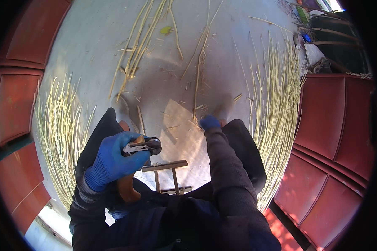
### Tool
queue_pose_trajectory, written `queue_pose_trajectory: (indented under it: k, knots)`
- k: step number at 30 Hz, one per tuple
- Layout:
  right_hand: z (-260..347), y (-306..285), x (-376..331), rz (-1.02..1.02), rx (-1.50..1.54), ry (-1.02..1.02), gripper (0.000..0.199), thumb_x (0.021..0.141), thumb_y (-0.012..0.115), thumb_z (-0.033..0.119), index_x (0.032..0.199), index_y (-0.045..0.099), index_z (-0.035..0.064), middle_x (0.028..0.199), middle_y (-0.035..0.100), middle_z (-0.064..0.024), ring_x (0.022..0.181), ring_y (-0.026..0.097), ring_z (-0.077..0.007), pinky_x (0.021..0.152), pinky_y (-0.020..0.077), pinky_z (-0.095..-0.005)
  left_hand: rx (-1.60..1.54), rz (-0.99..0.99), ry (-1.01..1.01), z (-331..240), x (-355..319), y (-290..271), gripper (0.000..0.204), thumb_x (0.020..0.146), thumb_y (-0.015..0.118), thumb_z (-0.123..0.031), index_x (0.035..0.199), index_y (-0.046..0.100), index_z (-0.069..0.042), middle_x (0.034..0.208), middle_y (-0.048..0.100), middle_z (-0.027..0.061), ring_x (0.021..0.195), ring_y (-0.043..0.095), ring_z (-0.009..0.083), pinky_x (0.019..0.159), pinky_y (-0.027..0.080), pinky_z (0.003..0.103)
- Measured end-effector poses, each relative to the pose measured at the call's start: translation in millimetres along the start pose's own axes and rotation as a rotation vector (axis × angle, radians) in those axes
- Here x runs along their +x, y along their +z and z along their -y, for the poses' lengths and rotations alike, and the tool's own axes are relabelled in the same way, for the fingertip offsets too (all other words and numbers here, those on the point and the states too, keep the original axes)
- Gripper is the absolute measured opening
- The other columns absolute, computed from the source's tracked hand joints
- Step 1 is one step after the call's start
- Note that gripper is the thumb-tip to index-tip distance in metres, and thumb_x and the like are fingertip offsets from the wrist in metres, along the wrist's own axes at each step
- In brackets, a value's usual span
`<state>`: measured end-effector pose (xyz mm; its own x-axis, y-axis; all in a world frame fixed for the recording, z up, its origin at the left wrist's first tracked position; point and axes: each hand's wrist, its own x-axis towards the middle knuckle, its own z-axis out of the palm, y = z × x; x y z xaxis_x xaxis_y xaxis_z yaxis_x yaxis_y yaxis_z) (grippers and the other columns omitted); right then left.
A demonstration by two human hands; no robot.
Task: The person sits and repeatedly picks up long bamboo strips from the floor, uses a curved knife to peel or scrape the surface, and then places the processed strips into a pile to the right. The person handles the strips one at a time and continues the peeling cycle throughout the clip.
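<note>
My left hand [119, 154], in a blue glove, is closed around a tool with a dark metal head [154, 145] and a whitish patch beside it. A curved orange-brown wooden piece [127, 188] shows below that hand; whether it belongs to the tool I cannot tell. My right hand [210, 122], also gloved in blue, reaches down past my right knee. Its fingers are hidden or blurred. Close to it, the lower end of a long thin stalk [197, 90] lies on the floor among short cut bits.
Bundles of thin pale stalks lie at my left [63, 138] and right [276, 121]. Loose longer stalks [142, 42] are scattered ahead. A small wooden frame [166, 166] stands between my legs. Red padded seats [322, 113] line both sides. Clutter [314, 54] is piled at far right.
</note>
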<state>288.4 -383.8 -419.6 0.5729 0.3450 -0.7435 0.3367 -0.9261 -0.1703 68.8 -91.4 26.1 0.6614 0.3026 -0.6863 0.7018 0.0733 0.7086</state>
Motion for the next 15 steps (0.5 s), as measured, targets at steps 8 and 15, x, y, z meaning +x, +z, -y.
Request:
queue_pose_trajectory:
  k: [8,15]
  knots:
    - [55,1,17,-0.5,0.071,-0.01,0.035,0.084,0.07,0.041,0.099,0.065,0.0098,0.096,0.073,-0.0172,0.088,0.072,-0.0376,0.077,0.056,-0.0502,0.036,0.061,-0.096,-1,-5,-25,0.039,0.074,0.081,-0.018,0.107,0.075,0.001,0.087,0.074,0.0112,0.077,0.071,0.0141,0.074,0.057,0.03]
    - [74,15,85,-0.557,-0.004,0.069,0.025,0.082,0.072,0.034,0.091,0.065,0.0119,0.083,0.071,-0.0157,0.08,0.072,-0.0349,0.071,0.0548,-0.051,0.222,0.065,0.061,4,19,-38,0.037,0.064,0.087,-0.013,0.099,0.078,-0.003,0.078,0.071,0.0075,0.069,0.07,0.0166,0.065,0.053,0.029]
